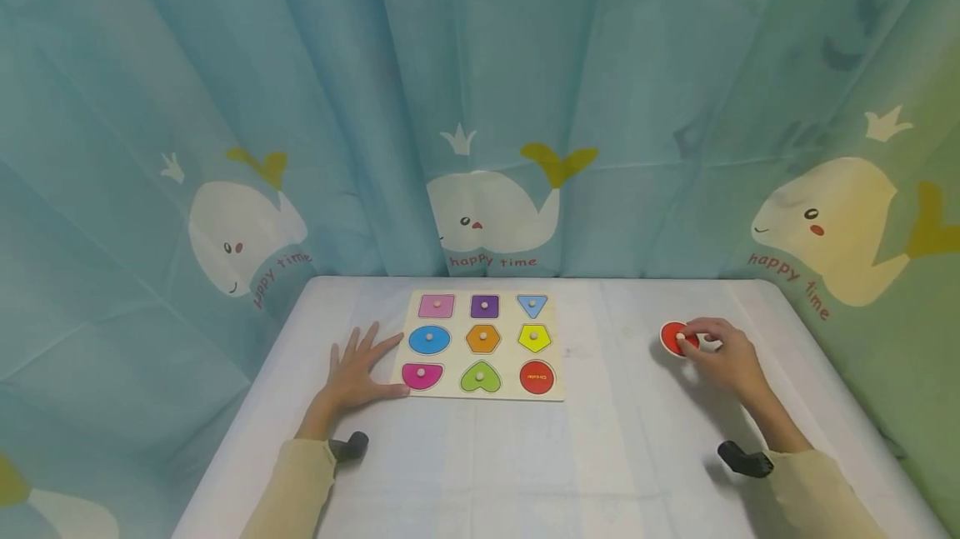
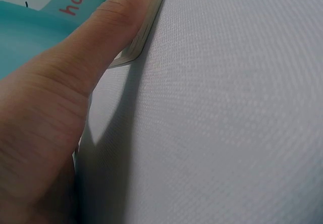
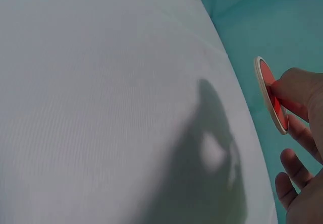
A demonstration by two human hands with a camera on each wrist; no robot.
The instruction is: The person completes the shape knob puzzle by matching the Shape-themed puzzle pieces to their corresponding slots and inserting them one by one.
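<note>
A wooden shape puzzle board lies left of the middle of the table, with knobbed pieces in its slots. At its near right corner is a red round slot that bears printed letters and no knob. My left hand spreads its fingers beside the board, thumb on the near left corner and index fingertip at the left edge. Well to the right, my right hand pinches the knob of a red round puzzle piece. In the right wrist view this piece is tilted, its shadow cast on the cloth.
A pale cloth covers the table. Blue curtains printed with white whales stand behind and at both sides. A black wrist mount sits at the right cuff, another black mount at the left cuff.
</note>
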